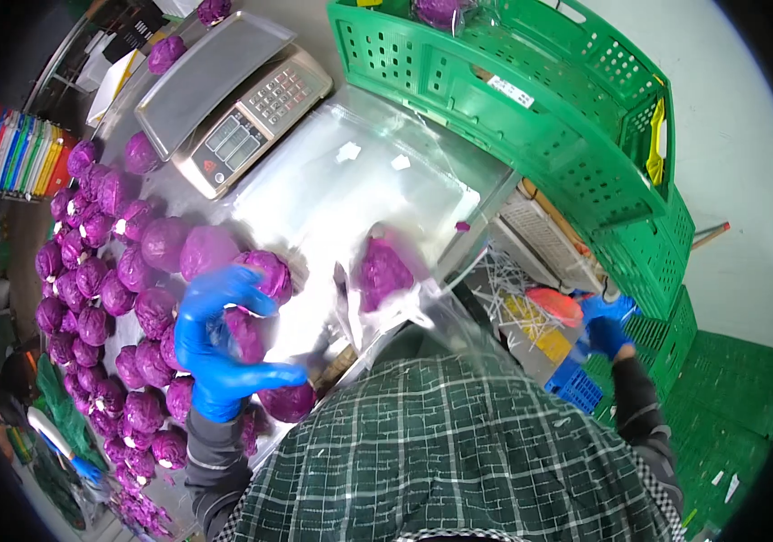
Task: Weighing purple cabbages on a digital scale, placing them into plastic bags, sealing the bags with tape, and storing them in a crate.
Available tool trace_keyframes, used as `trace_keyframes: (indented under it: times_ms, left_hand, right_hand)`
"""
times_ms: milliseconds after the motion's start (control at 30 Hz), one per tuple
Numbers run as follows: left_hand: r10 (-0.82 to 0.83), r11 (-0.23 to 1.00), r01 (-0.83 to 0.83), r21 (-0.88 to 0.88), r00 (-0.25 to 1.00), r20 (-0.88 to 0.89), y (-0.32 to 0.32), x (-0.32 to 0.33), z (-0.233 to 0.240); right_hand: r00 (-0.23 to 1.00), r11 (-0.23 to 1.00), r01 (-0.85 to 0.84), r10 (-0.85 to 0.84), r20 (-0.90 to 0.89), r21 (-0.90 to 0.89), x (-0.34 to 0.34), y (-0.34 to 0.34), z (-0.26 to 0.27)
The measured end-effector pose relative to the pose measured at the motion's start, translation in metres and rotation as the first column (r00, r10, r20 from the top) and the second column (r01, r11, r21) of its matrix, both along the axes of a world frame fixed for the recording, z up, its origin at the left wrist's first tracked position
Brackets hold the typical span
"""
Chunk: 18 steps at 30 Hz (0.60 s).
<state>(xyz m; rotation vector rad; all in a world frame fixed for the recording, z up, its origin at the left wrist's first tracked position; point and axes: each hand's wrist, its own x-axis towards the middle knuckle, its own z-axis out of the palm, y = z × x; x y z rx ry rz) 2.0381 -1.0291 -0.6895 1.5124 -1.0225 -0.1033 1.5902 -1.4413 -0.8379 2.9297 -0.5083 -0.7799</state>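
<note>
My left hand (220,345), in a blue glove, is held over the red cabbages at the left of the metal table with thumb and fingers spread. A red cabbage (268,278) lies by its fingertips, and nothing is gripped. Another red cabbage (383,274) sits in a clear plastic bag (420,305) at the table's near edge, against my apron. My right hand (606,335), also blue-gloved, reaches far out to the right, beside a red-orange object (556,306). Its fingers are blurred and partly hidden, so its grip is unclear.
Many red cabbages (115,291) crowd the table's left side. A digital scale (251,129) stands behind clear plastic sheeting (359,176). Green crates (427,74) border the far right, with thin white strips (508,298) scattered below. Another person's blue-gloved hand (86,469) shows lower left.
</note>
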Motion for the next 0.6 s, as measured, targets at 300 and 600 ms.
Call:
trace_keyframes:
  times_ms: [300, 600]
  left_hand:
    - [-0.270, 0.808, 0.289, 0.514, 0.956, -0.113, -0.023, -0.018, -0.047]
    - [0.296, 0.938, -0.317, 0.140, 0.521, -0.801, -0.004, -0.033, -0.084]
  right_hand:
    - [0.665, 0.690, -0.369, -0.272, 0.696, 0.623, 0.269, 0.138, 0.045]
    - [0.734, -0.146, -0.043, -0.675, -0.068, 0.988, 0.243, 0.126, -0.026]
